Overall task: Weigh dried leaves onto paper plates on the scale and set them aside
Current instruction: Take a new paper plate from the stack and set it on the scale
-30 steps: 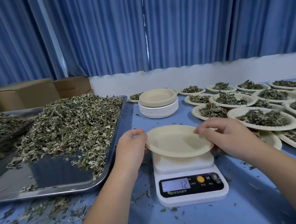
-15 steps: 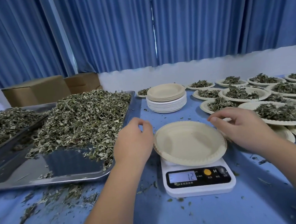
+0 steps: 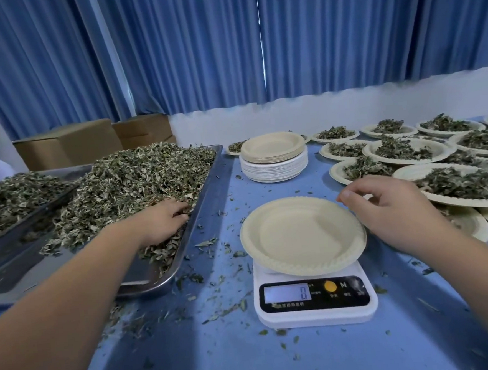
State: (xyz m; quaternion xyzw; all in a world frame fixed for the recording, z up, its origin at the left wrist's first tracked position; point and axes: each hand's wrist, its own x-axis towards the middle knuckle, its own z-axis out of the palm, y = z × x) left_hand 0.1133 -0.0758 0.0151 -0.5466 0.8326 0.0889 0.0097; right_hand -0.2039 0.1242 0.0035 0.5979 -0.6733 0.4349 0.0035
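With the empty round cream paper plate (image 3: 301,235) set down and let go, the left hand (image 3: 164,219) was moved off its rim and sunk into the heap of grey-green dried leaves (image 3: 138,175) on the shallow steel tray (image 3: 183,247). Its fingertips were buried, so whether a handful had been closed on could not be told. The right hand (image 3: 394,206) was lifted clear of the plate and held just beside its far right edge, fingers loosely curled and nothing in them. Between the two hands the plate was left resting alone on the white digital kitchen scale (image 3: 314,304), whose display (image 3: 286,293) had been brought from 12 to 0. The plate's own weight appeared to have been cancelled, so the first leaves could be judged ready to be dropped in. Beyond the right hand, filled plates (image 3: 456,184) were already laid out on the blue-covered worktop (image 3: 219,345).
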